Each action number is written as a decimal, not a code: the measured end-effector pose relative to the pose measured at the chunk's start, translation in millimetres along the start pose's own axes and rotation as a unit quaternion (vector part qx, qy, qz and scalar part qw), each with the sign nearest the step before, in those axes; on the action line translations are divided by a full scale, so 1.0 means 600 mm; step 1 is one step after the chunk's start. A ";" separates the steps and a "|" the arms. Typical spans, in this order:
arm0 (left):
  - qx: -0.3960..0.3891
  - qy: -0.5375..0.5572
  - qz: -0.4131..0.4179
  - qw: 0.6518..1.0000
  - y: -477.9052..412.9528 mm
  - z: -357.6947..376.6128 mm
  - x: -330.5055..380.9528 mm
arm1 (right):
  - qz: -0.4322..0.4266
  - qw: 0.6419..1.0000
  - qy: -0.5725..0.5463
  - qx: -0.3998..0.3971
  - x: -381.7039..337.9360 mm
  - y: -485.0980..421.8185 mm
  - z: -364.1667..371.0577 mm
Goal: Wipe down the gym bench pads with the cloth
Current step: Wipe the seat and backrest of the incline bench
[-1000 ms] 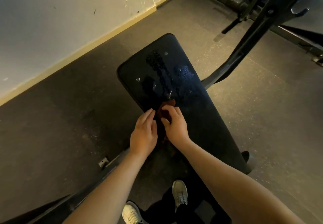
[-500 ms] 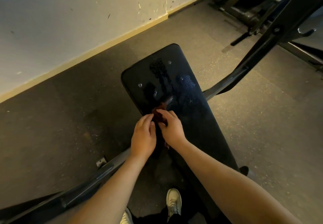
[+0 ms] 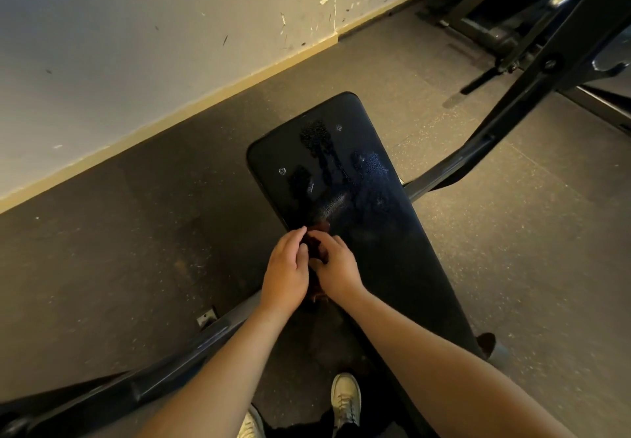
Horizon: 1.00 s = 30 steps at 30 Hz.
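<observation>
A long black bench pad [image 3: 382,239] runs from the centre toward the lower right, with wet droplets and smears on its far half. A small dark reddish-brown cloth [image 3: 316,249] is bunched on the pad's left edge. My left hand [image 3: 286,270] and my right hand [image 3: 336,266] sit side by side over it, fingers curled into the cloth. Most of the cloth is hidden under the hands; a bit shows between the fingers and below the wrists.
Black metal frame bars [image 3: 478,150] cross under the bench and run to the lower left. More gym equipment [image 3: 512,27] stands at the top right. A scuffed wall [image 3: 136,44] with a yellow skirting lies left. My white shoes [image 3: 346,400] stand on the rubber floor.
Both hands have drawn the cloth back toward me along the pad, and their fingers have curled tighter into it. The camera has tilted up a little.
</observation>
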State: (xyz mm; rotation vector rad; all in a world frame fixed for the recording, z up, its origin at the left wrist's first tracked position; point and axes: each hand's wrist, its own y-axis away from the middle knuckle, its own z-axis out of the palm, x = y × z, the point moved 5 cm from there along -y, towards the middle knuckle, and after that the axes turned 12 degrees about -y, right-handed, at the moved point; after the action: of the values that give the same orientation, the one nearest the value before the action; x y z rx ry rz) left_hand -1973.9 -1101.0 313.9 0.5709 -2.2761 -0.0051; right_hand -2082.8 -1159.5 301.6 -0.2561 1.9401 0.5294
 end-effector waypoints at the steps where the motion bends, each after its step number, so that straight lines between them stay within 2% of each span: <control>1: -0.006 0.002 -0.001 1.000 0.002 -0.003 -0.001 | 0.003 1.000 -0.009 0.008 -0.006 -0.004 -0.007; 6: 0.006 -0.006 -0.020 1.000 0.002 -0.023 -0.007 | -0.008 0.990 -0.117 0.075 -0.058 -0.035 -0.026; 11: -0.020 0.085 -0.071 0.994 0.001 -0.016 -0.023 | 0.051 0.993 -0.096 0.047 -0.040 -0.021 0.007; 14: -0.013 0.127 -0.075 0.989 0.010 -0.009 -0.038 | 0.105 0.981 -0.162 0.030 -0.033 0.002 0.026; 18: 0.030 0.203 -0.042 0.978 -0.002 -0.047 -0.022 | 0.114 0.960 -0.255 0.015 -0.075 -0.008 0.049; 22: 0.120 0.081 -0.052 0.988 -0.045 -0.111 -0.016 | 0.068 0.966 -0.250 0.002 -0.129 -0.039 0.052; 25: 0.169 0.046 -0.029 0.984 -0.073 -0.135 -0.006 | 0.025 0.978 -0.207 0.018 -0.156 -0.058 0.045; 27: 0.173 0.048 0.002 0.984 -0.088 -0.132 0.006 | 0.028 0.978 -0.202 0.036 -0.156 -0.065 0.042; 30: 0.135 0.013 0.024 0.990 -0.103 -0.103 0.008 | 0.049 0.975 -0.209 0.055 -0.137 -0.067 0.032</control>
State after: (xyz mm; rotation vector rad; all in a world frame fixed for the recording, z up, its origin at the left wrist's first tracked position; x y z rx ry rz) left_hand -1909.3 -1147.9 349.2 0.6506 -2.2808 0.3374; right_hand -2016.7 -1190.7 359.8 0.0246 1.5696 0.4935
